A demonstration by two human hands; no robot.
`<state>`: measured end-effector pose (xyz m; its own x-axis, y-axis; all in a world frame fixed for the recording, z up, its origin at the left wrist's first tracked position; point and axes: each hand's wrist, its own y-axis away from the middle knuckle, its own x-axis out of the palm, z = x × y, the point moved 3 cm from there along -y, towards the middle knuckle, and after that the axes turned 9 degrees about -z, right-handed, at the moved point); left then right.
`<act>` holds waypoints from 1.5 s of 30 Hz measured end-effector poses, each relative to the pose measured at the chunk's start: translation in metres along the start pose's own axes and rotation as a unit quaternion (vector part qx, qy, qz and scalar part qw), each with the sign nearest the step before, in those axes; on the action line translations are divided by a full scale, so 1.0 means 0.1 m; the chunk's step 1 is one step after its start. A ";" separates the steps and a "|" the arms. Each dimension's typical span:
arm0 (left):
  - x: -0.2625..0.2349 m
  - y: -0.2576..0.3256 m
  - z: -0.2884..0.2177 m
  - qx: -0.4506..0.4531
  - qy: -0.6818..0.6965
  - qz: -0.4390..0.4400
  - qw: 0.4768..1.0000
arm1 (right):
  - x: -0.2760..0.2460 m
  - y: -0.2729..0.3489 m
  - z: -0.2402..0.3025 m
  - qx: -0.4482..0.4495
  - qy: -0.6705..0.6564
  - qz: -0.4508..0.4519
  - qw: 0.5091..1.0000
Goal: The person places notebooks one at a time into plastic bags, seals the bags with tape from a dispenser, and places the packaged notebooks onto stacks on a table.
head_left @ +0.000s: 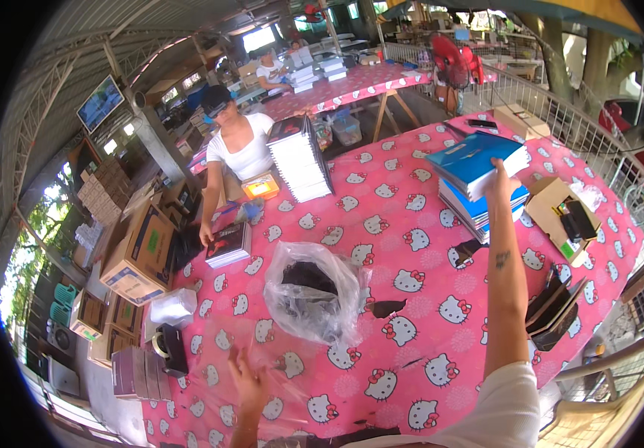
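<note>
My right arm reaches far across the table, and my right hand (502, 181) is closed on the near edge of several blue-covered notebooks (471, 158). They sit at an angle over a lower stack of blue notebooks (452, 201); whether the two touch all along is hidden. My left hand (249, 382) hovers over the near left of the table with its fingers apart and nothing in it. Beyond it, a clear plastic bag (281, 306) with something black inside lies on the pink patterned tablecloth (381, 257).
Right of the notebooks stands an open cardboard box (546, 201) with black items; dark folded pieces (557, 310) lie nearer. Across the table, a co-worker (243, 145) touches dark-covered books (230, 245) beside a tall book stack (299, 164). A tape dispenser (169, 349) and cartons (139, 254) line the left.
</note>
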<state>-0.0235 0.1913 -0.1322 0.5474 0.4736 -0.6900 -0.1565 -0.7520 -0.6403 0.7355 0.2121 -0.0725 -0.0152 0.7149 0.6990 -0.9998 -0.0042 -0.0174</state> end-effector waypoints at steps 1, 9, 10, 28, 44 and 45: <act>0.01 -0.08 -0.23 0.027 0.058 0.003 0.998 | -0.10 0.14 0.07 0.014 -0.011 0.086 0.996; 0.48 -0.71 -1.55 -0.368 0.698 0.209 0.578 | -0.33 3.37 0.99 0.234 -0.167 0.188 0.939; 0.26 -0.80 -1.62 -0.370 0.699 0.195 0.580 | -0.36 3.81 1.19 0.236 -0.155 0.212 0.936; -2.62 0.71 1.68 -0.271 0.654 0.105 0.699 | -0.93 7.73 1.74 0.175 0.054 0.583 0.792; -2.29 1.28 2.64 -0.270 0.499 0.296 0.768 | -1.91 8.62 0.98 0.186 0.166 0.500 0.830; -2.46 1.06 2.52 -0.243 0.513 0.353 0.744 | -1.93 8.57 1.02 0.183 0.169 0.497 0.831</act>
<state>-0.3814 0.1103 -0.1158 0.8482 -0.5294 -0.0171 -0.5233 -0.8424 0.1284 -0.1192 -0.0004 -0.1492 -0.8937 0.3868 0.2275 -0.4321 -0.8784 -0.2041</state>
